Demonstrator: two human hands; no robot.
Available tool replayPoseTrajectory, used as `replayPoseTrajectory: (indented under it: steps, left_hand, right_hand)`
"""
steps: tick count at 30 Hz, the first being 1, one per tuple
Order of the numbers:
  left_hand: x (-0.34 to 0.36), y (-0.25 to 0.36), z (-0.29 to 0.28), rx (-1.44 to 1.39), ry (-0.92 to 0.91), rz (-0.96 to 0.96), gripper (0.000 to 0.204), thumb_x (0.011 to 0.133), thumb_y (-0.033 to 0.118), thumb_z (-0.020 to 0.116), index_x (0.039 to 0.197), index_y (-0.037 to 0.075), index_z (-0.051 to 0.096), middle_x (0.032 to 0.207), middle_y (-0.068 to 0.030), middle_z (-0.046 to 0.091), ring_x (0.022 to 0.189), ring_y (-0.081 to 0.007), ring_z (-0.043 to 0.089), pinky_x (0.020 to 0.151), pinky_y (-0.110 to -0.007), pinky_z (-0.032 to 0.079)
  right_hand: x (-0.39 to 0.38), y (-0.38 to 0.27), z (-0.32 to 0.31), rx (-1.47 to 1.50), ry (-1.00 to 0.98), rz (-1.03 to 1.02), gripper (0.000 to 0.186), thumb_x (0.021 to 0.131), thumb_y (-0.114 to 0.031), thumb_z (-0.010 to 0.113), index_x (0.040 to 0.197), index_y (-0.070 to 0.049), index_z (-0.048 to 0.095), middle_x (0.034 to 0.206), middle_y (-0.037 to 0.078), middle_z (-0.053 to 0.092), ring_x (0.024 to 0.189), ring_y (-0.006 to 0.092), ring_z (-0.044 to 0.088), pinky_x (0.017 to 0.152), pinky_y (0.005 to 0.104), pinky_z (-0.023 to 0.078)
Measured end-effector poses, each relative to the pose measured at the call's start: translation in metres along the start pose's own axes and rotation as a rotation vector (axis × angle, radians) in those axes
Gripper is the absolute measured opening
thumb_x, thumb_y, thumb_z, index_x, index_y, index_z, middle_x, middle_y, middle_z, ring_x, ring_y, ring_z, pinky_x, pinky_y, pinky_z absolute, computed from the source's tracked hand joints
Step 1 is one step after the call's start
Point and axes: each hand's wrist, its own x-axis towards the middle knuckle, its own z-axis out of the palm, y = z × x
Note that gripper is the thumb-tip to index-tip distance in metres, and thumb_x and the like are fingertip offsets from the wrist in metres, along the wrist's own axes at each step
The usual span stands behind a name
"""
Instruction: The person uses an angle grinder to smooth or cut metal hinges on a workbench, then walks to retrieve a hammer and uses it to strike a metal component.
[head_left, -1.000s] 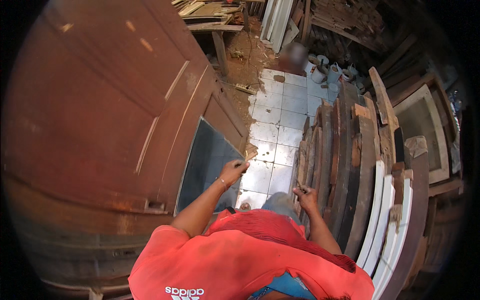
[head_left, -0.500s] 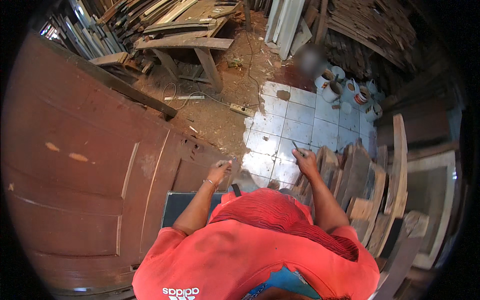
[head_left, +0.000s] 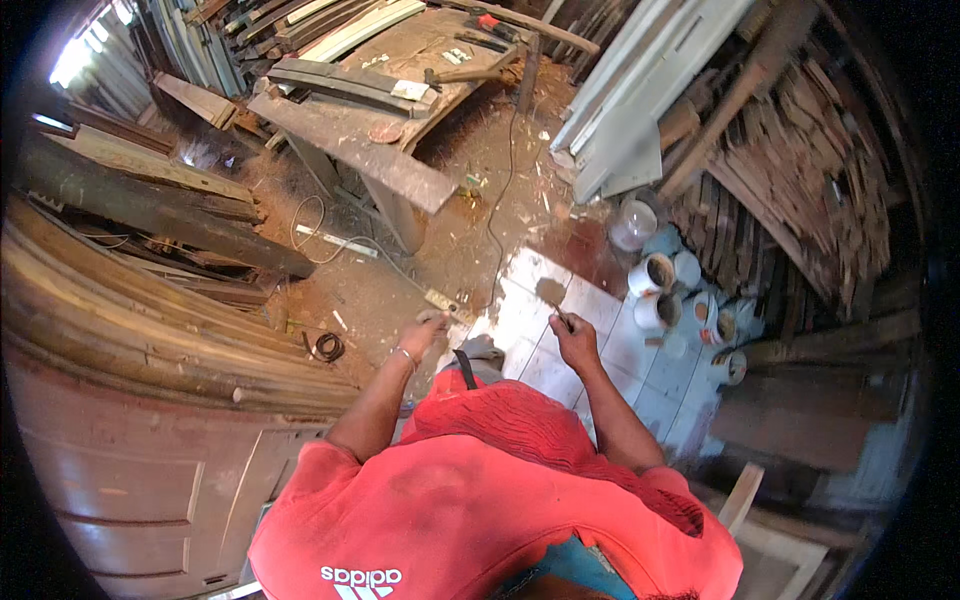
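My right hand [head_left: 577, 343] is closed around a thin, dark, stick-like tool [head_left: 564, 318] that points up and away from me. Its exact kind is too small to tell. My left hand [head_left: 423, 334], with a light band at the wrist, hangs with curled fingers at my left front. Whatever those fingers may hold is hidden. Beyond the left hand, a power strip [head_left: 445, 303] lies on the dusty floor. Below both hands run white floor tiles [head_left: 540, 370], and a shoe [head_left: 484, 348] shows between my arms.
A wooden workbench [head_left: 360, 160] with boards, a hammer [head_left: 462, 75] and a red-and-black tool [head_left: 492, 25] stands ahead left. Several paint buckets [head_left: 655, 312] sit at right, near stacked wood [head_left: 800, 180]. Panelled brown doors [head_left: 130, 480] lean at left. A cable [head_left: 497, 225] crosses the floor.
I have moved forward and turned, so the workbench and buckets appear closer. The door has slid back at left and the wood pieces beside my right arm have mostly left view. The tool stays in my right hand.
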Motion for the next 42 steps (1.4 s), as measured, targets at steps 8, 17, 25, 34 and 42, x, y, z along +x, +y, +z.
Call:
replayPoseTrajectory:
  steps: [8, 17, 25, 34, 42]
  left_hand:
    - [0.15, 0.192, 0.109, 0.223, -0.12, 0.148, 0.05, 0.09, 0.04, 0.073, 0.116, -0.001, 0.064, 0.105, -0.0084, 0.069, 0.094, -0.0154, 0.064, 0.082, -0.03, 0.052]
    - [0.312, 0.283, 0.181, 0.082, 0.263, 0.013, 0.038, 0.088, 0.039, 0.075, 0.1, 0.003, 0.071, 0.087, -0.0038, 0.07, 0.077, -0.0126, 0.062, 0.074, -0.027, 0.05]
    - [0.35, 0.353, 0.204, -0.357, 0.369, 0.128, 0.028, 0.095, 0.029, 0.068, 0.107, 0.004, 0.066, 0.096, -0.0059, 0.069, 0.088, -0.0153, 0.066, 0.079, -0.031, 0.054]
    - [0.466, 0.447, 0.179, -0.067, 0.526, 0.3, 0.034, 0.094, 0.033, 0.069, 0.103, 0.001, 0.07, 0.091, -0.0053, 0.068, 0.086, -0.0148, 0.065, 0.076, -0.031, 0.053]
    - [0.542, 0.519, 0.187, -0.004, 0.561, 0.306, 0.042, 0.093, 0.043, 0.067, 0.111, 0.006, 0.068, 0.101, -0.0106, 0.068, 0.097, -0.0204, 0.065, 0.09, -0.035, 0.05]
  right_hand:
    - [0.243, 0.047, -0.09, -0.007, 0.175, -0.044, 0.036, 0.093, -0.035, 0.069, 0.09, 0.001, 0.069, 0.073, 0.003, 0.063, 0.066, 0.0114, 0.055, 0.063, 0.0306, 0.047]
    - [0.571, -0.039, -0.158, -0.141, 0.126, -0.197, 0.049, 0.088, -0.044, 0.069, 0.094, 0.004, 0.071, 0.088, 0.026, 0.07, 0.083, 0.041, 0.068, 0.077, 0.0471, 0.05]
    - [0.839, -0.217, -0.104, -0.266, -0.07, -0.554, 0.056, 0.085, -0.051, 0.071, 0.102, 0.002, 0.072, 0.093, 0.026, 0.071, 0.089, 0.0384, 0.07, 0.082, 0.0434, 0.053]
    - [1.03, -0.329, 0.01, -0.653, -0.031, -0.433, 0.103, 0.063, -0.07, 0.079, 0.134, 0.001, 0.055, 0.125, 0.026, 0.063, 0.117, 0.0394, 0.062, 0.098, 0.0478, 0.049]
    - [1.097, -0.328, 0.068, -0.77, -0.08, -0.451, 0.092, 0.062, -0.061, 0.083, 0.125, -0.001, 0.055, 0.115, 0.023, 0.067, 0.11, 0.0398, 0.064, 0.094, 0.0481, 0.05]
